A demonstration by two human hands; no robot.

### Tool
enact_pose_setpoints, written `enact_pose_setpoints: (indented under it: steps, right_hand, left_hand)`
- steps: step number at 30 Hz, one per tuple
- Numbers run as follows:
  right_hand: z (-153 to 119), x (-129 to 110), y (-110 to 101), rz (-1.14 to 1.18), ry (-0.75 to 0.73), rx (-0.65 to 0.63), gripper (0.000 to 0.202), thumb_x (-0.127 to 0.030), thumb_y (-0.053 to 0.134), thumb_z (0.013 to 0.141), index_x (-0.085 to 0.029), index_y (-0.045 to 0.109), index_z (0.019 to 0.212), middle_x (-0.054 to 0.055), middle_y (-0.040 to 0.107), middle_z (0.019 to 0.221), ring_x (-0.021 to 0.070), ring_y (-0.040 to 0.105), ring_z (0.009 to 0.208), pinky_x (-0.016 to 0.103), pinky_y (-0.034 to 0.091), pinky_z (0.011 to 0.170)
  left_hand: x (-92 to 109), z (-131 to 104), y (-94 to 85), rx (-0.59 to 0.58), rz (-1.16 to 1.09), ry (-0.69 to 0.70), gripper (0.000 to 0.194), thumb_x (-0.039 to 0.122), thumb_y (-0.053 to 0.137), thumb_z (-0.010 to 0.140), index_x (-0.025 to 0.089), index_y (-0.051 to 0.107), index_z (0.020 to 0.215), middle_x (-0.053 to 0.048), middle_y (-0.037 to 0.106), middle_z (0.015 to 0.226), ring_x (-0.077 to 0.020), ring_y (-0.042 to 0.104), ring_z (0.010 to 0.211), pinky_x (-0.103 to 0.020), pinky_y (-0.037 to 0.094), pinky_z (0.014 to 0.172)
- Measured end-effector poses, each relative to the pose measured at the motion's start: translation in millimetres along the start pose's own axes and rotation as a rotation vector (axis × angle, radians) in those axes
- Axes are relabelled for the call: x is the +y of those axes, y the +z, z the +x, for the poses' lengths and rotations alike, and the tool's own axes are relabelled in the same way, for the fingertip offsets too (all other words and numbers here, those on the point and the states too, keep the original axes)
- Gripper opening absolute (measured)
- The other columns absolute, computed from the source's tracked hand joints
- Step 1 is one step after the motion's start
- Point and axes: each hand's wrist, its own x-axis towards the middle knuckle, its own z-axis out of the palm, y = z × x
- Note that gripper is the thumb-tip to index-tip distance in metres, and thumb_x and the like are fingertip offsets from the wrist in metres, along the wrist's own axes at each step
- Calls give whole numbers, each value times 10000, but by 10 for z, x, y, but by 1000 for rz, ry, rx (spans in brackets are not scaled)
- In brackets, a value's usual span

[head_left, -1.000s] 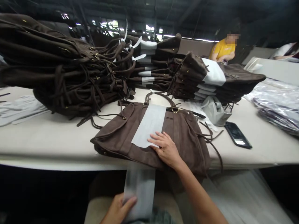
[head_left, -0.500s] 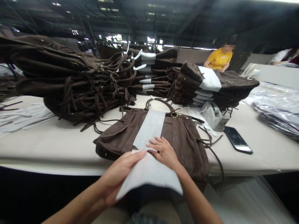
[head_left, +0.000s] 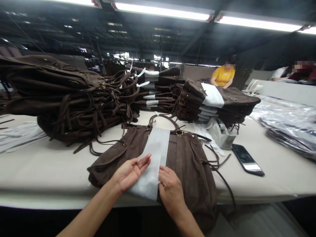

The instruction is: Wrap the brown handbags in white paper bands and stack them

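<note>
A dark brown handbag [head_left: 192, 171] lies flat on the table in front of me, its handles pointing away. A strip of thin white wrapping sheet [head_left: 150, 174] runs over its middle, with one layer folded up over another. My left hand [head_left: 130, 171] is at the strip's left edge, palm turned up and fingers stretched out, touching the sheet. On the right edge, my right hand [head_left: 171, 186] has its fingers curled and closed on the sheet. The underside of the bag is hidden.
Brown bags are piled at the left [head_left: 74, 95], and banded bags are stacked at the back right [head_left: 237, 98]. A tape dispenser [head_left: 223, 135] and a phone [head_left: 247, 160] lie to the right, near plastic-wrapped goods [head_left: 291, 131]. White strips [head_left: 19, 135] lie left. A person in yellow [head_left: 223, 76] works beyond.
The loose end of the white sheet has been folded up over the bag. My left hand has opened from its grip; my right hand has moved down to the sheet's right edge. The view has tilted up.
</note>
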Motion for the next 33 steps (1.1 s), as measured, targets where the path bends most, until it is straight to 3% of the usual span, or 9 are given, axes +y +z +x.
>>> enact_pose_setpoints:
  steps: [7, 11, 14, 17, 19, 21, 27, 30, 33]
  right_hand:
    - [72, -85, -214, 185, -50, -128, 346, 21, 430, 743, -228, 660, 671, -16, 713, 820, 149, 647, 885, 261, 457, 895]
    - [125, -162, -288, 231, 8, -203, 359, 23, 418, 712, -228, 648, 595, -34, 685, 712, 134, 654, 780, 222, 477, 828]
    - [139, -207, -317, 286, 12, -222, 357, -5, 446, 732, -239, 694, 627, -31, 710, 764, 149, 672, 824, 232, 495, 843]
    - [131, -221, -341, 310, -22, -215, 361, -7, 464, 717, -243, 737, 718, -26, 731, 822, 165, 673, 911, 270, 471, 940]
    - [121, -194, -345, 314, -33, -197, 413, 9, 435, 679, -240, 753, 764, -21, 737, 846, 169, 668, 945, 290, 448, 990]
    - [115, -139, -335, 332, -7, -159, 440, 5, 406, 650, -232, 759, 765, -10, 739, 842, 174, 672, 938, 303, 461, 987]
    - [107, -21, -221, 286, 264, 32, 297, -136, 459, 805, -195, 748, 841, 45, 726, 853, 199, 682, 862, 296, 547, 819]
    - [162, 6, -135, 148, 249, 73, 257, -202, 514, 813, -185, 719, 969, 71, 689, 897, 199, 664, 839, 261, 549, 710]
    - [372, 106, -91, -3, 248, 150, 430, -221, 566, 760, -139, 631, 1177, 111, 633, 1004, 172, 637, 703, 268, 544, 654]
  left_hand:
    - [4, 110, 4, -143, 321, -162, 357, 155, 357, 944, -92, 510, 1153, -288, 632, 1117, -236, 662, 1048, -284, 561, 900]
    - [-8, 160, 20, -180, 1063, 90, 187, 272, 516, 874, 98, 544, 937, -200, 689, 1001, -230, 691, 953, -321, 566, 849]
    - [14, 229, 53, -77, 1344, 239, 304, 262, 692, 684, 154, 495, 889, -120, 680, 758, -319, 695, 767, -437, 552, 708]
    - [113, 323, 98, 35, 1546, 493, 563, 206, 803, 466, 173, 499, 938, -155, 657, 957, -433, 597, 1054, -511, 454, 881]
    - [205, 391, 94, 85, 1626, 636, 686, 226, 842, 377, 168, 513, 977, -200, 583, 1163, -462, 446, 1236, -498, 361, 991]
    - [287, 463, 43, 117, 1668, 708, 704, 308, 844, 407, 143, 524, 1012, -218, 554, 1201, -441, 439, 1235, -455, 355, 980]
    - [344, 616, -179, 54, 1691, 769, 267, 321, 708, 658, 170, 579, 836, -43, 653, 833, -225, 615, 801, -277, 377, 690]
    - [307, 644, -184, -4, 1689, 806, 159, 275, 697, 669, 185, 567, 681, -6, 628, 727, -190, 585, 722, -261, 331, 642]
    - [272, 662, -150, -34, 1643, 843, 112, 223, 684, 658, 186, 579, 647, 4, 621, 727, -176, 567, 726, -253, 322, 646]
